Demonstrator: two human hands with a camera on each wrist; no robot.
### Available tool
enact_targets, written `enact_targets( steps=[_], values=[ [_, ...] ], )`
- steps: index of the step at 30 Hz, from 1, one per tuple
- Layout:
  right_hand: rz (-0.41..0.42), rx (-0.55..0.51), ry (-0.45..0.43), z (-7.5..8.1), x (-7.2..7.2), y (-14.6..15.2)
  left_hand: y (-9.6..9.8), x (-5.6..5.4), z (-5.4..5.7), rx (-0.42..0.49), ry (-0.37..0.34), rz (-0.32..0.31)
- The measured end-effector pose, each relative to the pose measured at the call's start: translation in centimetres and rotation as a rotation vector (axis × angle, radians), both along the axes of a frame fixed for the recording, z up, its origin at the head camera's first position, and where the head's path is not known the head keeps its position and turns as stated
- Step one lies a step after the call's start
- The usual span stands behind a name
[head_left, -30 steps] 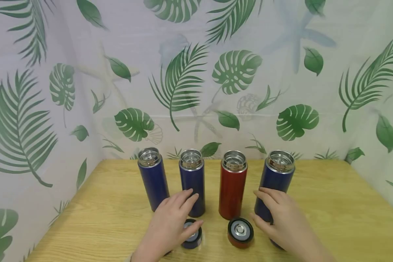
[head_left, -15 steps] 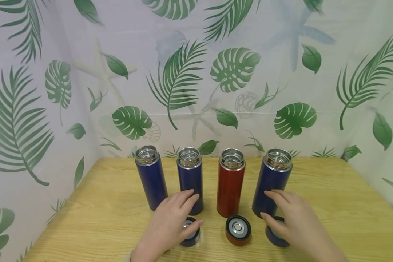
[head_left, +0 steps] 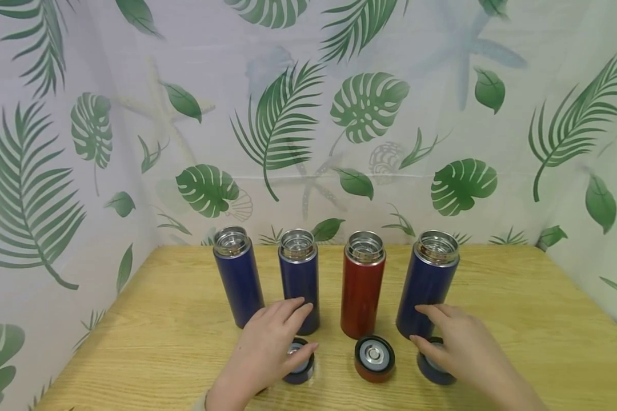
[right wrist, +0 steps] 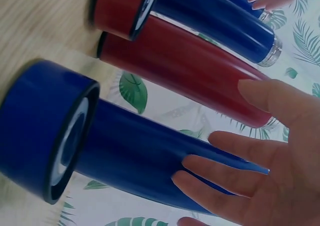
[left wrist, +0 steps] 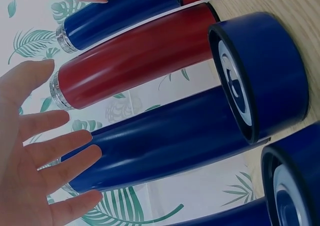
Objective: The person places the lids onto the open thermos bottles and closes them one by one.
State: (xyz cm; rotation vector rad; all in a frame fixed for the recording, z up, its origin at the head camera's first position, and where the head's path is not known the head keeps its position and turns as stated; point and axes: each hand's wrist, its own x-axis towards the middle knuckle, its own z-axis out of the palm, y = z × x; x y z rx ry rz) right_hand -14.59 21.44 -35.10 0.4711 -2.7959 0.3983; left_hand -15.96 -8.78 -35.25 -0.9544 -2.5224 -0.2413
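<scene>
The table bears four lidless bottles, silvery inside.

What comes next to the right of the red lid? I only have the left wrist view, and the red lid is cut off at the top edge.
Observer: A blue lid; the right wrist view shows it.
Operator: Is the right grip holding it?
Observer: No, the right wrist view shows a gap between its fingertips and that lid.
Operator: And the blue bottle cut off at my bottom edge, is it capped?
Observer: No, the head view shows its silver neck bare.
</scene>
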Motion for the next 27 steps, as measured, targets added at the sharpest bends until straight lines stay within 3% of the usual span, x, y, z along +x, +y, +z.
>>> enact_targets(
  steps=[6, 10, 27],
  values=[
    [0.004, 0.035, -0.198, -0.5, -0.6, 0.3, -0.1, -0.1, -0.2, -0.013, 0.014, 0.007],
    [0.013, 0.054, -0.283, -0.9, -0.9, 0.5, -0.2, -0.2, -0.1, -0.011, 0.014, 0.0],
    [0.051, 0.148, -0.409, -2.7, -1.9, 1.8, 0.1, -0.1, 0.0, -0.037, -0.004, -0.01]
  ],
)
